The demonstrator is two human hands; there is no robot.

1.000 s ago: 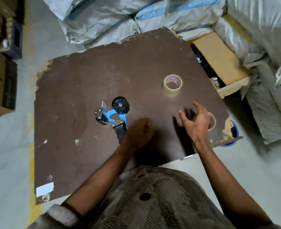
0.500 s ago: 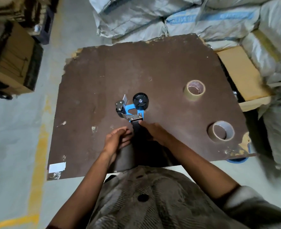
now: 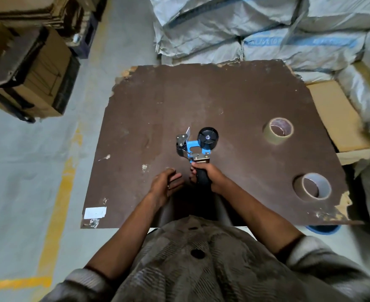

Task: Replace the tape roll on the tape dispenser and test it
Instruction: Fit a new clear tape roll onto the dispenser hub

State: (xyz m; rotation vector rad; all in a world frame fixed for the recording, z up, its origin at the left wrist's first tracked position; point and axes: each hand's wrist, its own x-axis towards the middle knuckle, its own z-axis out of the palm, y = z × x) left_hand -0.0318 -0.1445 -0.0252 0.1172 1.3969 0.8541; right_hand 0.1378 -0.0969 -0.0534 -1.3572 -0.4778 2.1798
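The tape dispenser (image 3: 196,144), with a blue frame and a bare black spool, sits near the middle of the brown surface (image 3: 223,99). The right hand (image 3: 208,175) is clenched around the dispenser's black handle, on the side of the dispenser nearest the person. The left hand (image 3: 165,185) rests just left of that handle with its fingers loosely curled, holding nothing. A tan tape roll (image 3: 278,130) lies flat to the right of the dispenser, well apart from it. A second tape roll (image 3: 312,186), tilted, lies right of the dispenser and nearer the person. Beyond the dispenser, grey sacks (image 3: 256,31) carry blue printed bands whose lettering is too blurred to read. A white label (image 3: 95,212) left of the dispenser, at the surface's near corner, shows no readable writing.
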